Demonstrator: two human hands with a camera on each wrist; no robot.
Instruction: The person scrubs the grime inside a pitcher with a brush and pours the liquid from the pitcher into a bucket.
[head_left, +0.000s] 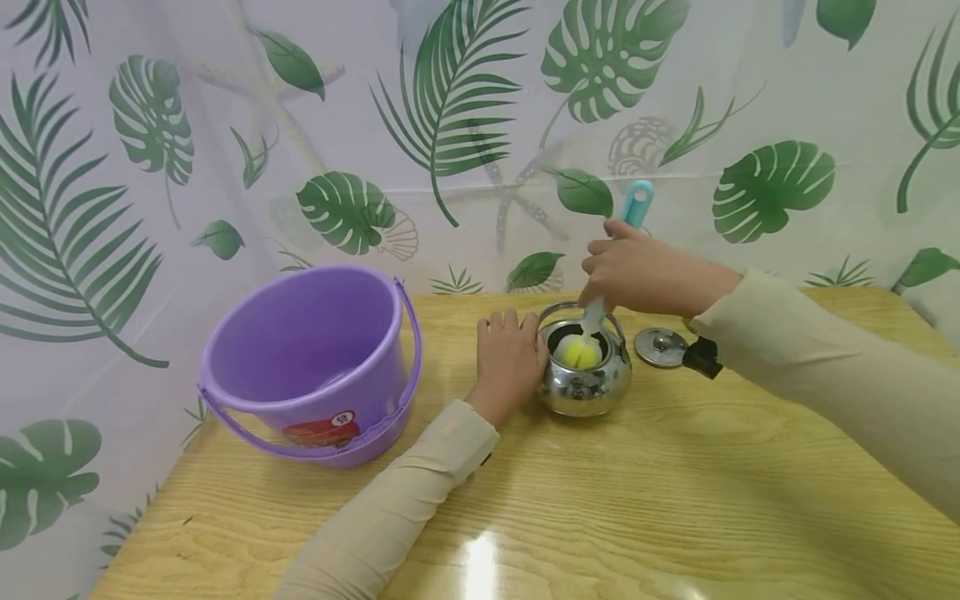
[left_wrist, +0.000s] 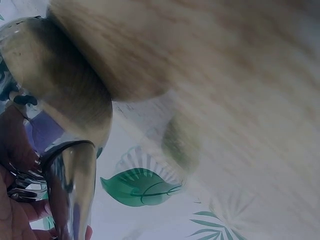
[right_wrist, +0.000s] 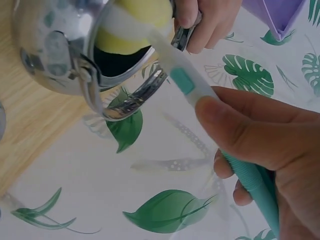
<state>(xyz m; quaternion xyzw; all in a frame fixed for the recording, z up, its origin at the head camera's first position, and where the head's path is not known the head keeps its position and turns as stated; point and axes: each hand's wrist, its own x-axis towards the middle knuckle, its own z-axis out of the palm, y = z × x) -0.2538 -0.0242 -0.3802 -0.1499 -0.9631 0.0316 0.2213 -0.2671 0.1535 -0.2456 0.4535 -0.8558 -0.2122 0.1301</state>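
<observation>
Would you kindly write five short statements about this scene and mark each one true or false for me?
1. The right hand grips a brush by its handle. True.
2. The brush's yellow sponge head is outside the kettle. False: it is in the kettle's opening.
3. The left hand touches the kettle. True.
4. The kettle is covered. False: its lid lies on the table, apart from it.
5. In the head view, the purple bucket stands to the left of the kettle. True.
</observation>
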